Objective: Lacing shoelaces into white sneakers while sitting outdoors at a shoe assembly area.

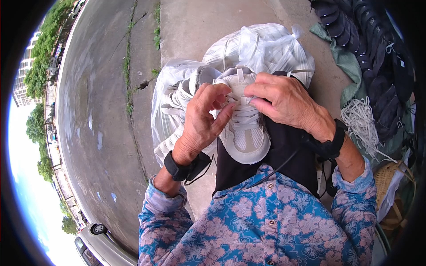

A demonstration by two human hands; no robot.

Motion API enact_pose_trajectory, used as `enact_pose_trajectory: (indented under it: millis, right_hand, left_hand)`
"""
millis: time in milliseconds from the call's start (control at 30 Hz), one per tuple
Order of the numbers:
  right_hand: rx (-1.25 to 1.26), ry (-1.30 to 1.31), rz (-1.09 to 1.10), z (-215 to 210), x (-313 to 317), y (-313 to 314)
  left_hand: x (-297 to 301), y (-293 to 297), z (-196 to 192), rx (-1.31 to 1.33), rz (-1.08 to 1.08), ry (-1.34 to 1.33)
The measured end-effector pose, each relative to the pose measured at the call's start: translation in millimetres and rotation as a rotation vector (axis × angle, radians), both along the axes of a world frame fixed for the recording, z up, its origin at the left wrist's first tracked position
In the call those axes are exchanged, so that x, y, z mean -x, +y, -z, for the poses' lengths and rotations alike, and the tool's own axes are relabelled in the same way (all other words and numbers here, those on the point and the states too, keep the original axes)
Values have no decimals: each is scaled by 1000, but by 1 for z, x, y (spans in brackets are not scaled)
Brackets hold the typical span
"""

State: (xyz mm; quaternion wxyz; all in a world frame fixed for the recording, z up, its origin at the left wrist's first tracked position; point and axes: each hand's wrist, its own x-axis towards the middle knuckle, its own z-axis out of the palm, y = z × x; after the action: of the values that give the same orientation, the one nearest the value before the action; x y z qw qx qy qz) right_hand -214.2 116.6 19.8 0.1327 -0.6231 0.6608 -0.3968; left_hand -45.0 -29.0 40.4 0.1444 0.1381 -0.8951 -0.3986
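Much outdoor concrete (102, 88) surrounds right hand (290, 102), pinching shoelace (245, 119), and left hand (202, 117), grip unclear.

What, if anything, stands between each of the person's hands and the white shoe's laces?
Nothing visible does: the left hand and right hand are both right at the laces of the white shoe. The plastic bag lies beyond the shoe, out of the way.

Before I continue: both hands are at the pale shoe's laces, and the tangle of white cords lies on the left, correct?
Wrong side: the head view shows the tangle of white cords on the right. The left hand and right hand are at the laces of the pale shoe.
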Motion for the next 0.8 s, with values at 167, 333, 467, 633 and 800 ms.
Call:
enact_pose_trajectory:
  millis: [167,333,467,633,800]
  right_hand:
    - [22,29,-11,0,0,0]
    - [-15,-3,4,-1,-2,1]
    - [-21,54,-12,-1,-1,2]
    - [-34,118,-27,-1,1,4]
    - [-35,87,-21,4,1,7]
  left_hand:
    - [-3,1,14,123,12,142]
    - [-1,1,15,355,35,172]
    - [2,0,11,362,80,151]
    - [5,-1,5,-26,102,-88]
    - [8,4,5,-50,-21,-176]
